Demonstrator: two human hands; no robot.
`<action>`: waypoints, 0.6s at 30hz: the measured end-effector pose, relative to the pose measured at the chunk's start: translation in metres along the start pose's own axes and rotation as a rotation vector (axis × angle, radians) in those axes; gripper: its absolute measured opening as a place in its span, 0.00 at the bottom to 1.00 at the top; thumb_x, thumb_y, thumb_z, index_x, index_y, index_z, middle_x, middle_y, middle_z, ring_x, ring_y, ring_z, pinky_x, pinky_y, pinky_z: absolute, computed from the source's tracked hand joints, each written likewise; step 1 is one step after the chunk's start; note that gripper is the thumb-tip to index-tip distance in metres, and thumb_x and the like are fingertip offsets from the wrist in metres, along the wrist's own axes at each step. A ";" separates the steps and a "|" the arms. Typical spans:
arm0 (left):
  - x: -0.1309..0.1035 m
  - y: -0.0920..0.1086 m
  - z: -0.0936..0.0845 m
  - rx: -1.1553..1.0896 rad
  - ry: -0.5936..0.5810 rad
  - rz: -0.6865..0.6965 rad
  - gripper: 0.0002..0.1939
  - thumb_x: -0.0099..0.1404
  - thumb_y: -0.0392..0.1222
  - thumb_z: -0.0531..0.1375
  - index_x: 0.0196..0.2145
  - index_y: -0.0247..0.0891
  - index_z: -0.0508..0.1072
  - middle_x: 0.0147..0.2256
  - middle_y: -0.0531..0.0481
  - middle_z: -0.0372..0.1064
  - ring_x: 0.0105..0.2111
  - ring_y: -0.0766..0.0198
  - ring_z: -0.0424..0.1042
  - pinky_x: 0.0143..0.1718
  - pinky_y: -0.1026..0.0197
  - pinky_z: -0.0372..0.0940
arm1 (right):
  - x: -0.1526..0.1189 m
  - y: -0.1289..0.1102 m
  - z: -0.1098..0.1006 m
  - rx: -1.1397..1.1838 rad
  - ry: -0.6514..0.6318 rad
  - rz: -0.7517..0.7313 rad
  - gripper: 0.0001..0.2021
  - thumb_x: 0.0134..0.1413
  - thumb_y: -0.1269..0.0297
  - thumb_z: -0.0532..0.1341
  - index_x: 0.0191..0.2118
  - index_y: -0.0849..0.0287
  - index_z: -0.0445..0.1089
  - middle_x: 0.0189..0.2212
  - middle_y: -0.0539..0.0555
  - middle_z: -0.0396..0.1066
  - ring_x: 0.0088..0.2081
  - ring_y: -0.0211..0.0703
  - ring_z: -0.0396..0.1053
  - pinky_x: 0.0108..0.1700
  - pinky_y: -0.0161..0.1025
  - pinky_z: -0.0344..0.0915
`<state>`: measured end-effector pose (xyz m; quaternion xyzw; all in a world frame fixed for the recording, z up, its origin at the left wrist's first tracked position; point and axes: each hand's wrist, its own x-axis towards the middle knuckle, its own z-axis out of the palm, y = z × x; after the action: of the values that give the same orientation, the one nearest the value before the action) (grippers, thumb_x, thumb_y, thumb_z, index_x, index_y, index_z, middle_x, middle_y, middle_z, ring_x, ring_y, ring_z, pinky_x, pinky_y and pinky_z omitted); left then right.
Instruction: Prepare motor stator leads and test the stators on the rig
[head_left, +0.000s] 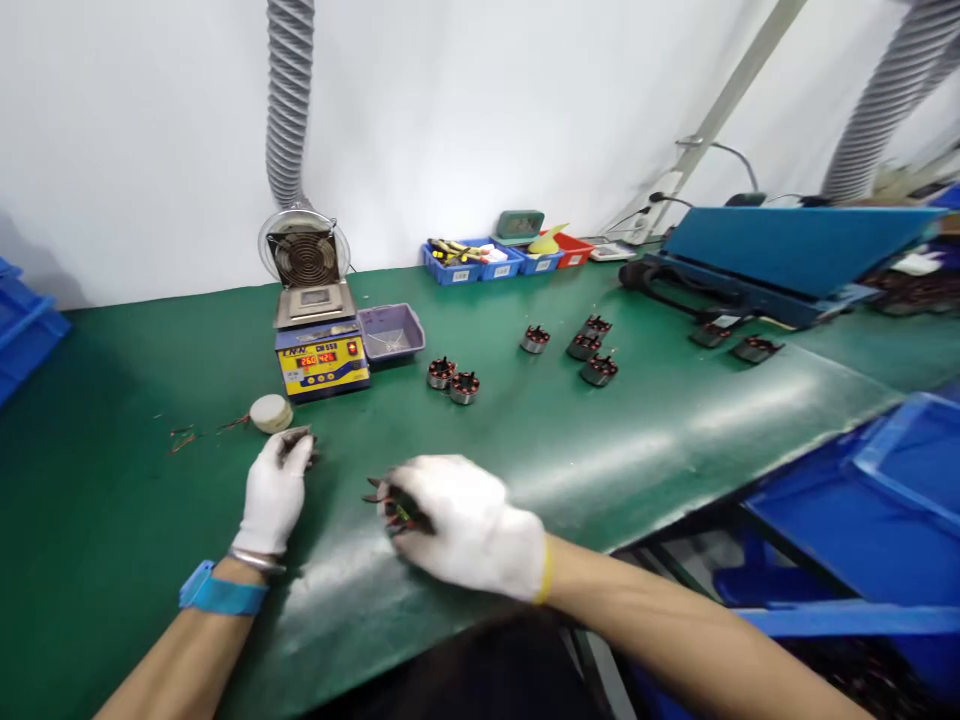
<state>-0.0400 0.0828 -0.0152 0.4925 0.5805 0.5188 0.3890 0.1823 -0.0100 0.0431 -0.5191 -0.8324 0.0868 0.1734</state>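
My right hand (pixel 457 520), in a white glove with a yellow cuff, is closed around a motor stator (pixel 400 510) with dark prongs pointing left; motion blurs it. To its left, my gloved left hand (pixel 276 490) pinches a small dark part (pixel 298 442), mostly hidden by the fingers. Just beyond that hand lies a round white pad (pixel 271 413) with thin wire scraps beside it. A solder pot (pixel 322 355) with a lit red display stands behind, a purple tray (pixel 390 332) at its side. Two motor stators (pixel 453 380) sit close together right of the pot.
More stators (pixel 600 370) are spread over the green mat (pixel 480 440) to the right. Small blue bins (pixel 454 268) with tools line the wall, beside a red bin (pixel 574 250). A blue machine (pixel 795 255) occupies the right back. Blue crates (pixel 862 510) stand below the bench edge.
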 end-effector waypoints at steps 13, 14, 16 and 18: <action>-0.010 0.005 0.008 0.036 -0.072 0.023 0.27 0.50 0.60 0.62 0.40 0.35 0.72 0.40 0.41 0.75 0.42 0.52 0.73 0.51 0.48 0.65 | 0.001 0.130 -0.038 -0.471 0.279 0.349 0.32 0.50 0.52 0.63 0.59 0.62 0.65 0.63 0.68 0.57 0.61 0.62 0.58 0.59 0.52 0.59; -0.009 0.005 0.007 0.032 -0.079 0.029 0.27 0.50 0.59 0.62 0.40 0.35 0.72 0.41 0.41 0.74 0.42 0.52 0.73 0.51 0.48 0.65 | 0.016 0.126 -0.032 -0.444 0.215 0.337 0.29 0.50 0.53 0.64 0.56 0.61 0.67 0.63 0.67 0.57 0.61 0.63 0.57 0.59 0.52 0.59; -0.008 0.004 0.006 0.023 -0.092 0.046 0.27 0.51 0.59 0.62 0.40 0.34 0.72 0.40 0.42 0.75 0.42 0.53 0.74 0.50 0.49 0.66 | 0.042 0.122 -0.025 -0.397 0.129 0.361 0.23 0.53 0.56 0.62 0.52 0.61 0.70 0.61 0.66 0.60 0.59 0.62 0.60 0.57 0.51 0.61; -0.008 0.005 0.006 0.033 -0.108 0.058 0.25 0.52 0.58 0.62 0.40 0.35 0.73 0.39 0.42 0.75 0.41 0.54 0.74 0.49 0.50 0.67 | 0.055 0.120 -0.021 -0.364 0.100 0.393 0.17 0.56 0.58 0.60 0.48 0.62 0.71 0.58 0.65 0.64 0.54 0.59 0.65 0.53 0.50 0.64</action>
<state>-0.0313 0.0764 -0.0120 0.5427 0.5527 0.4929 0.3963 0.2684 0.0921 0.0348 -0.6972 -0.7078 -0.0581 0.0980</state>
